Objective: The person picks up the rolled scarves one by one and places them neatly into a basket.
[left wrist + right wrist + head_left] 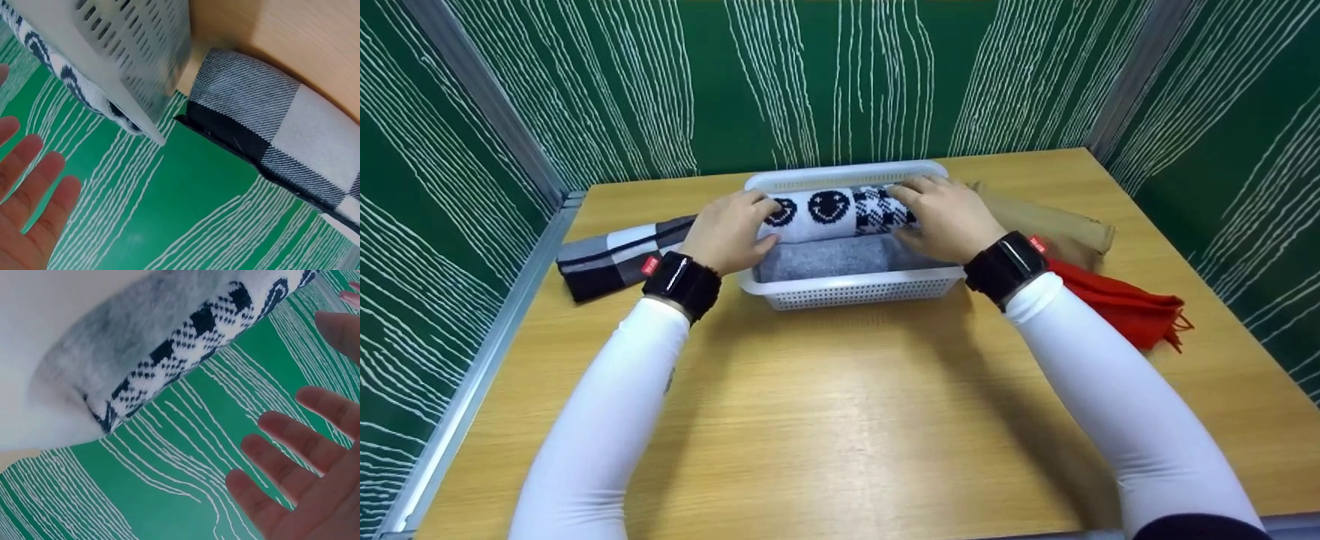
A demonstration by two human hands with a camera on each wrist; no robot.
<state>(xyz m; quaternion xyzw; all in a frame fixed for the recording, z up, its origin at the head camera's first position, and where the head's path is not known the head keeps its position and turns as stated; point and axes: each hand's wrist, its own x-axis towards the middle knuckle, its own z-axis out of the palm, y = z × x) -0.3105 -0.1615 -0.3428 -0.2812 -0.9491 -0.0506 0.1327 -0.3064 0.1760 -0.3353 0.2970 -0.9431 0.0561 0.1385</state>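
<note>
Ideally, left hand (735, 229) and right hand (949, 217), fingers spread at upper centre, should press the rolled smiley-patterned black-and-white knit scarf (840, 212) evenly into the white perforated plastic basket (862, 291).

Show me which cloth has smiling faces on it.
The white-and-black roll in the basket, lying just beyond the plain grey roll; the checked cloth, tan cloth and red cloth outside show no faces.

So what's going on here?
A person's left hand and right hand, both open, are at opposite ends of a patterned roll in a white basket; contact is unclear. A grey roll lies beside it. A checked cloth lies outside to the left, a tan cloth and red cloth to the right.
</note>
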